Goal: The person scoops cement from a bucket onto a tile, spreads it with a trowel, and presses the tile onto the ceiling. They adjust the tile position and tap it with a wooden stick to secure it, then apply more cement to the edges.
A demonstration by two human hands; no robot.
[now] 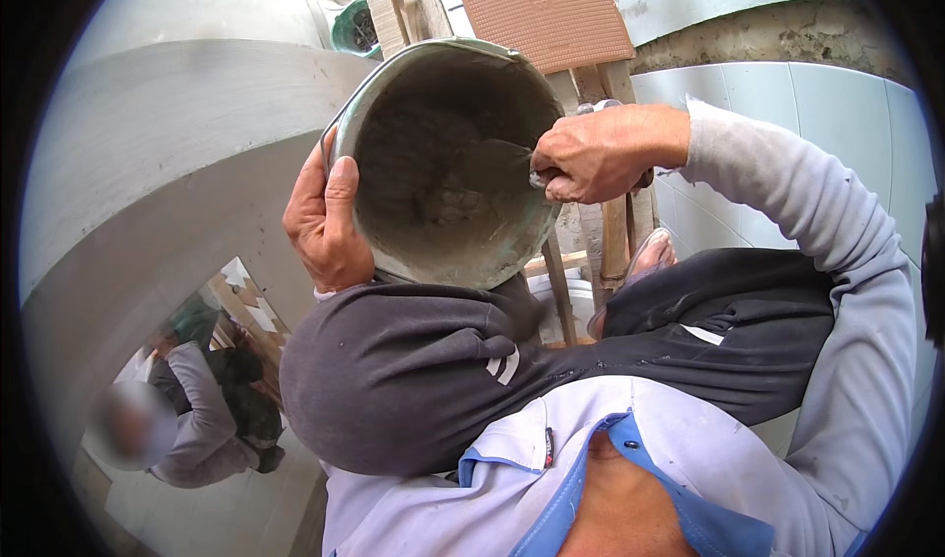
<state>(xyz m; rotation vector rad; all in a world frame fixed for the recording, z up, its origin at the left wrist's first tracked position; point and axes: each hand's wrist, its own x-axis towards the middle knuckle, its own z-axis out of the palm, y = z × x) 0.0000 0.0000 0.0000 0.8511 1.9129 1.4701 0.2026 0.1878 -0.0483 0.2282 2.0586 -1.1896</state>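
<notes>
Head view: a person seated with knees apart looks down into a bucket (492, 257) lying between their two hands, its round mouth tipped up toward the camera. The left hand (330, 217) grips the bucket's left side, thumb along the rim and fingers wrapped round the outer wall. Opposite, at the right rim, the right hand (605, 154) has its fingers curled tightly around what looks like the handle of a trowel (504, 152); the grip hides most of it. From those right fingers the dark blade runs leftward into the bucket, its long axis roughly crosswise, toward the left hand. Grey mix (448, 198) lies inside, just left of the right fingers; the right hand is the one nearer the blade, while the bucket's wall stands between the left fingers and the mix. Whether the blade touches the mix is hard to tell. Below the left fingers is a dark-trousered knee (374, 380). Beyond the right fingers, farther from the body, lies a ridged pinkish panel (546, 16); to their right is a pale tiled wall (768, 104).
</notes>
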